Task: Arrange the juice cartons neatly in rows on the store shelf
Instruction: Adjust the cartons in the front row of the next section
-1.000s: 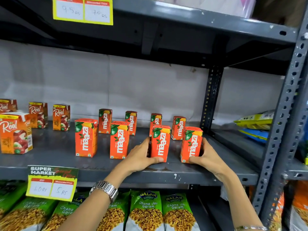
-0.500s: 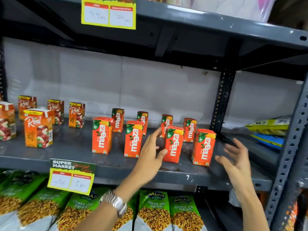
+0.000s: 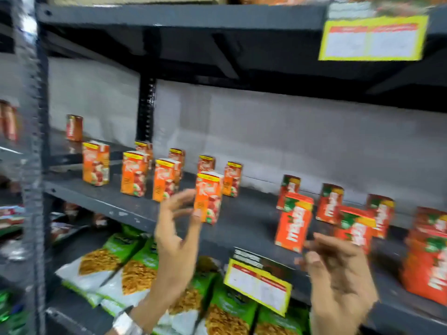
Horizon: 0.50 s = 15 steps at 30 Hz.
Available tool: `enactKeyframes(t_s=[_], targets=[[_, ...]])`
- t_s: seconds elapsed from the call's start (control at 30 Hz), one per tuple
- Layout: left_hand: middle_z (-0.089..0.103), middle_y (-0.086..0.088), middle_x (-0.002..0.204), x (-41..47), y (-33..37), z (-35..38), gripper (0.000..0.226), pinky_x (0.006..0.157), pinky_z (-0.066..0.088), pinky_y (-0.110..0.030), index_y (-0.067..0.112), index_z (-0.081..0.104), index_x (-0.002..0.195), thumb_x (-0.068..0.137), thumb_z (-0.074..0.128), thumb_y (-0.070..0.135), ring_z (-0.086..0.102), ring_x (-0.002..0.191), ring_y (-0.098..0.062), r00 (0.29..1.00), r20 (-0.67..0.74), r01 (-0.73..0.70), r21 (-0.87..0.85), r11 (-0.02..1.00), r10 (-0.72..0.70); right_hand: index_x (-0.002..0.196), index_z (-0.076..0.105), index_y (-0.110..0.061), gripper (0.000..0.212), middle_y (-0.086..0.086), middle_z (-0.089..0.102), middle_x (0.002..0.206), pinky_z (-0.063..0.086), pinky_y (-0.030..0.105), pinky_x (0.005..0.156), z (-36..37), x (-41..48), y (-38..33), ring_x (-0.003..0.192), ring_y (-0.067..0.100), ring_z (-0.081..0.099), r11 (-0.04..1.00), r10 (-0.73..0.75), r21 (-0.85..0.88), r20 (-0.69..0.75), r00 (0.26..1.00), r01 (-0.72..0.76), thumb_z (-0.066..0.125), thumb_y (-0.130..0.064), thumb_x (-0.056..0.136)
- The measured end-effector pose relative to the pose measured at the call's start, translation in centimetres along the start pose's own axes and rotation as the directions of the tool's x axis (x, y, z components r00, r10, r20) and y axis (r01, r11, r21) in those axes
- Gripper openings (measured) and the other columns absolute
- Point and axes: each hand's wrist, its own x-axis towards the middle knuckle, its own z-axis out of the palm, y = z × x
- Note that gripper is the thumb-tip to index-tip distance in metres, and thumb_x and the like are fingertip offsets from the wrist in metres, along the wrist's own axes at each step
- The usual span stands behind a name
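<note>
On the grey shelf [image 3: 135,209], orange juice carton [image 3: 208,198] stands upright by the left hand [image 3: 176,235]: fingers spread, fingertips at its left edge, contact unclear from blur. Right hand [image 3: 338,274] open, empty, near red cartons [image 3: 294,222].

shelf [image 3: 135,209]: grey painted metal, matt, chipped at the front edge
juice cartons [image 3: 208,198]: printed card, slight sheen
snack bags [image 3: 135,269]: glossy plastic film
price tag [image 3: 258,286]: yellow paper
</note>
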Motion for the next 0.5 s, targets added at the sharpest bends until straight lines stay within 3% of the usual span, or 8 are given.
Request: enactKeyframes(t_s=[0.1, 0.17, 0.27, 0.33, 0.4, 0.5], targets=[[0.056, 0.003, 0.113, 5.9, -3.7, -6.9, 0.044, 0.084, 0.044, -0.016, 0.044, 0.049, 0.106, 0.087, 0.057, 0.005, 0.055, 0.102, -0.01, 0.975, -0.224, 0.003, 0.038, 0.999, 0.006, 0.094, 0.061, -0.038, 0.022, -0.011, 0.069, 0.083, 0.05, 0.015, 0.058, 8.3, -1.4, -0.1, 0.067, 0.01, 0.065, 0.99, 0.13, 0.004, 0.309, 0.942, -0.138, 0.059, -0.025, 0.077], [0.054, -0.005, 0.115, 9.5, -6.3, -10.5, 0.044, 0.082, 0.045, -0.013, 0.034, 0.048, 0.108, 0.086, 0.057, -0.003, 0.053, 0.105, -0.016, 0.967, -0.249, 0.066, 0.051, 0.997, -0.051, 0.097, 0.056, -0.04, 0.025, -0.011, 0.067, 0.09, 0.047, 0.009, 0.062, 13.2, -1.9, 0.3, 0.08, 0.003, 0.063, 0.979, 0.202, -0.082, 0.439, 0.876, -0.185, 0.06, -0.023, 0.078], [0.052, -0.015, 0.12, 13.5, -10.4, -14.6, 0.043, 0.083, 0.045, -0.014, 0.009, 0.045, 0.119, 0.082, 0.059, -0.008, 0.051, 0.107, -0.022, 0.973, -0.035, 0.231, 0.146, 0.962, -0.228, 0.12, 0.041, -0.033, 0.042, -0.007, 0.054, 0.123, 0.045, 0.02, 0.091, 19.4, -2.5, 1.9, 0.11, 0.001, 0.051, 0.934, 0.354, -0.264, 0.569, 0.743, -0.242, 0.06, -0.026, 0.084], [0.05, -0.008, 0.124, 15.4, -12.7, -16.4, 0.053, 0.091, 0.043, -0.026, 0.009, 0.04, 0.127, 0.081, 0.062, -0.005, 0.048, 0.115, -0.022, 0.922, 0.189, 0.283, 0.266, 0.922, -0.337, 0.137, 0.027, -0.021, 0.06, -0.001, 0.039, 0.142, 0.031, 0.029, 0.108, 22.9, -2.7, 3.1, 0.13, 0.013, 0.037, 0.876, 0.465, -0.409, 0.572, 0.676, -0.256, 0.057, -0.03, 0.086], [0.045, 0.001, 0.127, 16.6, -14.1, -16.9, 0.062, 0.094, 0.039, -0.03, 0.015, 0.035, 0.133, 0.081, 0.066, 0.003, 0.044, 0.121, -0.018, 0.861, 0.34, 0.249, 0.365, 0.897, -0.377, 0.143, 0.014, -0.013, 0.072, 0.006, 0.029, 0.148, 0.025, 0.032, 0.108, 25.1, -2.4, 4.2, 0.136, 0.022, 0.028, 0.809, 0.545, -0.527, 0.505, 0.669, -0.261, 0.056, -0.03, 0.086], [0.044, 0.004, 0.132, 18.2, -15.1, -16.6, 0.077, 0.1, 0.039, -0.032, 0.017, 0.022, 0.142, 0.08, 0.068, 0.015, 0.044, 0.122, -0.013, 0.768, 0.482, 0.249, 0.383, 0.89, -0.422, 0.142, 0.013, -0.006, 0.072, 0.015, 0.032, 0.147, 0.031, 0.038, 0.105, 27.3, -1.5, 5.6, 0.134, 0.031, 0.033, 0.737, 0.626, -0.593, 0.415, 0.66, -0.325, 0.056, -0.023, 0.087]])
